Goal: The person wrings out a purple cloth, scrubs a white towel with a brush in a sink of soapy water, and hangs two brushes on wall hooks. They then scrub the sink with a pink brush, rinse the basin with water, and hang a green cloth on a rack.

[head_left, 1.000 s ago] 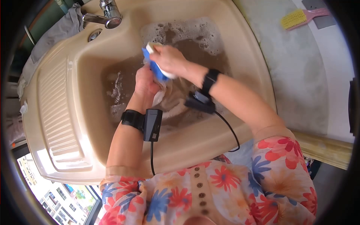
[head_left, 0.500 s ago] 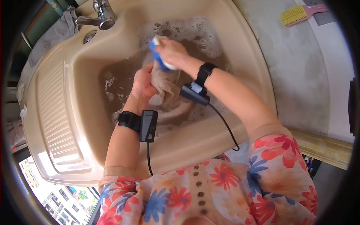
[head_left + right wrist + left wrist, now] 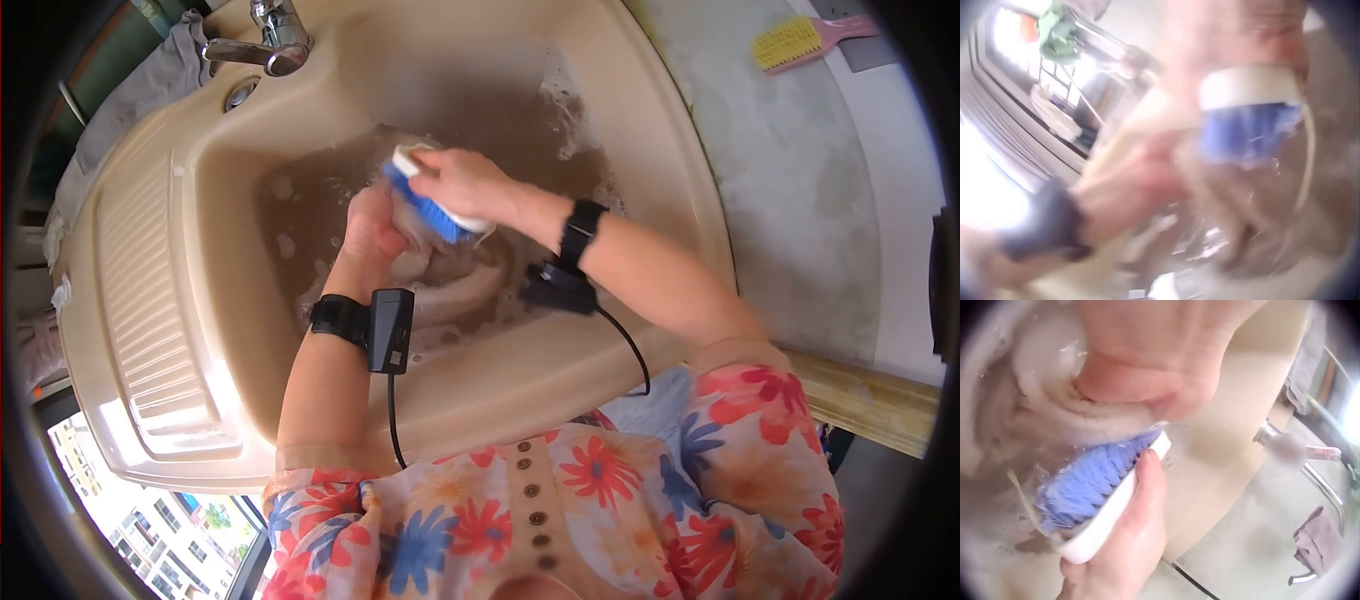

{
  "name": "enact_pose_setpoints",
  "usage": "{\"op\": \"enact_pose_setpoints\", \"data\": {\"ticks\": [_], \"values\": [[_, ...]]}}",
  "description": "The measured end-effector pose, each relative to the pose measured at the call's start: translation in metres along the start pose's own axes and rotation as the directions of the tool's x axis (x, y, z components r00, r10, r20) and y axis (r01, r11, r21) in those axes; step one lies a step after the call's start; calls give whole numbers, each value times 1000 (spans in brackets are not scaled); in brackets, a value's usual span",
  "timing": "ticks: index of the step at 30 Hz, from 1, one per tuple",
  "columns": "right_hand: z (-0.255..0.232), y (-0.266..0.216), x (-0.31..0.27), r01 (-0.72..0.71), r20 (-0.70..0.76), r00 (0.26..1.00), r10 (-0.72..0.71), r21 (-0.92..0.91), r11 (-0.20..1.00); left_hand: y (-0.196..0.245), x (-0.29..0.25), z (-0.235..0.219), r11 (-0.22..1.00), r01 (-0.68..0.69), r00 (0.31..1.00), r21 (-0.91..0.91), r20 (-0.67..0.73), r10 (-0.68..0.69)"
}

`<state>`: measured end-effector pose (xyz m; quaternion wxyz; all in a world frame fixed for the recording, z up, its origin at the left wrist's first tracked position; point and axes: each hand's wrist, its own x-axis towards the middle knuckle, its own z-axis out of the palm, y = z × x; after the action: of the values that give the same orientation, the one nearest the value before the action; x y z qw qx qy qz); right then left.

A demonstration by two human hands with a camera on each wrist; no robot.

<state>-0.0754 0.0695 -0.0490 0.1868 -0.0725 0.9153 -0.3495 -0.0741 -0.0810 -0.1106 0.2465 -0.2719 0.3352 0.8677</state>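
Observation:
My right hand (image 3: 468, 185) grips a scrubbing brush (image 3: 432, 208) by its white back, blue bristles turned toward my left hand (image 3: 372, 225). That left hand holds a bunched, wet, pale cloth (image 3: 460, 288), much of which trails into the murky water. In the left wrist view the bristles (image 3: 1088, 481) lie right along the fold of cloth (image 3: 1094, 422) under the left fist, and the right thumb lies along the brush's white edge. The right wrist view is blurred, but the brush (image 3: 1250, 131) shows bristles down over the cloth.
A beige sink (image 3: 650, 130) holds brown water with patches of foam. To its left is a ribbed drainboard (image 3: 155, 310), with a chrome faucet (image 3: 282, 45) at the back left. A pink brush (image 3: 795, 45) with yellow bristles lies on the right-hand counter. A grey cloth (image 3: 165, 80) hangs at the far left.
The scrubbing brush, in my right hand, has come down nearer to me over the cloth. My left hand stays near its place, holding the cloth lower. Foam at the sink's back has thinned.

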Motion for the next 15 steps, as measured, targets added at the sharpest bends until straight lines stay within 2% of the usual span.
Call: {"op": "enact_pose_setpoints", "data": {"ticks": [1,2,3,4,5,6,7,8,9,10,11,12,13,15], "values": [[-4,1,11,-59,-8,998,59,-20,998,3,3,2,995,56,995,88,77,-63],[-13,6,19,-40,-12,999,39,-73,997,5,4,2,978,116,980,174,141,-141],[-24,8,22,-50,-16,999,49,-95,994,5,-11,19,960,103,977,259,156,-147],[-37,12,24,-54,-20,998,52,-127,991,3,-23,30,962,100,978,253,155,-143],[-47,26,27,-7,-64,998,-3,-157,988,0,-34,40,784,-83,961,616,256,-99],[-56,38,28,40,-106,992,-61,-191,981,-2,-41,46,457,-280,928,844,360,-97],[-67,38,22,48,-100,993,-69,-200,979,-8,-43,49,465,-284,928,839,362,-85],[-78,39,13,25,-101,994,-44,-177,984,-14,-45,51,149,-401,890,904,423,-169],[-85,34,7,3,-103,994,-19,-153,988,-17,-45,52,-179,-500,853,847,447,-269],[-87,29,2,10,-99,995,-26,-161,987,-12,-46,54,-175,-499,855,849,449,-259],[-88,23,-4,-74,-32,996,82,193,978,-6,-45,57,-22,-421,885,907,406,-230],[-88,19,-8,-172,69,985,159,514,840,2,-49,61,133,-335,911,933,356,-210],[-85,15,-9,-75,138,990,-29,694,716,8,-55,65,133,-336,912,932,357,-201],[-71,-2,-6,-101,167,985,-54,791,603,18,-70,72,589,-215,940,779,329,-91]]}}
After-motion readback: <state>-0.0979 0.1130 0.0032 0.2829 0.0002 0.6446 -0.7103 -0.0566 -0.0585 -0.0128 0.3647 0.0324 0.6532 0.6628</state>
